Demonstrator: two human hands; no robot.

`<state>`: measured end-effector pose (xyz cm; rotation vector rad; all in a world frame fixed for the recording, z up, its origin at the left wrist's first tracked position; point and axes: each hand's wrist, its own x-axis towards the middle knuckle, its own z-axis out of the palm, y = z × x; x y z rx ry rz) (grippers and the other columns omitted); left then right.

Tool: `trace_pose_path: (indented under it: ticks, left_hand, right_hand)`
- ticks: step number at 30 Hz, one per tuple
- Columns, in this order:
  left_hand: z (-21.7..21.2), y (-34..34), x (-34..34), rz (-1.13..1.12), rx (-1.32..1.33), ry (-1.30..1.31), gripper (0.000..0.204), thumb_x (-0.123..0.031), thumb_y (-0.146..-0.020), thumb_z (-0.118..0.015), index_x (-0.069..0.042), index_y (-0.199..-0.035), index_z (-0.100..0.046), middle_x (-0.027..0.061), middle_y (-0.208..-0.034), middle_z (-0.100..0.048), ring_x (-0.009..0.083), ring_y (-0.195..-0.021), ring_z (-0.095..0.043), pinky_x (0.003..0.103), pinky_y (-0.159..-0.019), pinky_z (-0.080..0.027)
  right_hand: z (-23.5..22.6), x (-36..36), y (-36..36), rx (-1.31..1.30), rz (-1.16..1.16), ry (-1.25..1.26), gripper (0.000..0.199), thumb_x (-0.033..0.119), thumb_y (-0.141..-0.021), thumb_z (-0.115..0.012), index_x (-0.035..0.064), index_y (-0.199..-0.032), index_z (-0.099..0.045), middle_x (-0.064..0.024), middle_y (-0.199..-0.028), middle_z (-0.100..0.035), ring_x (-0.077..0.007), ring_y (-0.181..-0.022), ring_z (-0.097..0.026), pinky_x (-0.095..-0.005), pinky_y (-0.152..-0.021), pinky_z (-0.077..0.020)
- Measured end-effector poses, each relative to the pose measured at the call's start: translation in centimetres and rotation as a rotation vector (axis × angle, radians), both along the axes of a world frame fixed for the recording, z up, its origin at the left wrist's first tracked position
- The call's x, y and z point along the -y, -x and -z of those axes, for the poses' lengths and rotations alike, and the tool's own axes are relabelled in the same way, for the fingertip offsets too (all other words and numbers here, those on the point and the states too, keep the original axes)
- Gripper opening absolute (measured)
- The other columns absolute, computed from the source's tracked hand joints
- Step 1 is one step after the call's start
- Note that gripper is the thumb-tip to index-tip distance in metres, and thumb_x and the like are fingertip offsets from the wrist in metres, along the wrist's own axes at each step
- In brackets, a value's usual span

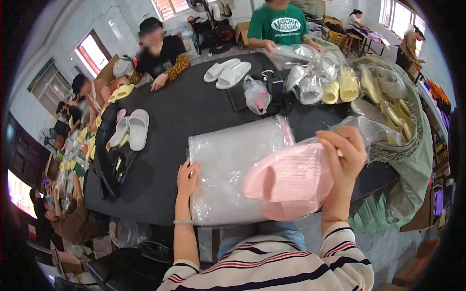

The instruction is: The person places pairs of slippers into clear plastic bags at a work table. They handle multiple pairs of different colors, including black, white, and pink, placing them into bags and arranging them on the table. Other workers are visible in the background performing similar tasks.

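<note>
Right hand (343, 150), right of centre: fingers and thumb closed on the upper right end of one clear bag (310, 142). Left hand (187, 178), left of centre: fingers loosely extended, clasping nothing, touching the left edge of one flat stack of clear bags (218, 179).

Count: pink slippers (296, 177), apparently two, inside the held bag, at centre and lower right of centre, over the stack's right part. White slippers (139, 129), four lying unbagged: two at left, two at top centre. Yellow slippers (349, 84), two distinguishable side by side under film at upper right; the remaining bagged pile overlaps and cannot be counted. One greenish-grey sack (415, 186) at right. One black table (165, 155) beneath.

Condition of the pink slippers: pale pink, one overlapping the other, tilted; the upper one shows a ribbed strap and a dark oval opening toward the left. Film lies wrinkled and glossy over both.
</note>
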<state>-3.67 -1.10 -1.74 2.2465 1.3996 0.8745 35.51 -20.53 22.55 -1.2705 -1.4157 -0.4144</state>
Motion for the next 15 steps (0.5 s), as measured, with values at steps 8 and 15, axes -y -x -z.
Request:
trace_pose_path:
  ticks: [8,15]
  left_hand:
    - [-0.8,-0.5,0.2,-0.006,0.023,-0.008,0.031,-0.017,-0.089,-0.057,-0.013,-0.119,-0.065,0.0162,-0.137,-0.050,0.0285,-0.128,-0.046,0.046,-0.113,-0.023]
    - [0.1,0.0,-0.1,-0.033,0.016,-0.024,0.032,-0.016,-0.088,-0.057,-0.015,-0.119,-0.065,0.0140,-0.137,-0.051,0.0271,-0.125,-0.048,0.045,-0.114,-0.024]
  right_hand:
    - [3.4,-10.4,2.7,0.031,-0.349,0.315,0.029,0.007,-0.082,-0.067,0.0040,-0.110,-0.063,-0.0136,-0.097,-0.059,-0.0321,-0.076,-0.062,-0.0377,-0.065,-0.0505]
    - [8.2,-11.4,0.0,0.168,-0.234,0.435,0.048,0.012,-0.081,-0.068,0.0070,-0.127,-0.054,-0.0142,-0.125,-0.053,-0.0342,-0.106,-0.058,-0.0401,-0.085,-0.0501]
